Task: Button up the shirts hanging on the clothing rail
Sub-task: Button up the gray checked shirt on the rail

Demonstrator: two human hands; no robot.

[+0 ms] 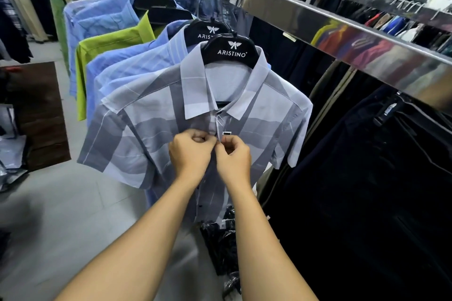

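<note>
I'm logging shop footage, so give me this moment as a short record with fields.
shirt: grey striped shirt, front of the row
hanger: black hanger marked ARISTINO
left hand: pinches the placket below the collar
right hand: pinches the placket beside it
rail: metal rail, holding the hangers
behind: blue shirts, one green shirt

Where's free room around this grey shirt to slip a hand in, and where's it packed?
Free: the floor between the grey shirt and the brown mat; the rail right of the front hanger, bare of hooks. Crowded: blue shirts packed close behind the grey one, dark garments beside it, black packets under its hem.
</note>
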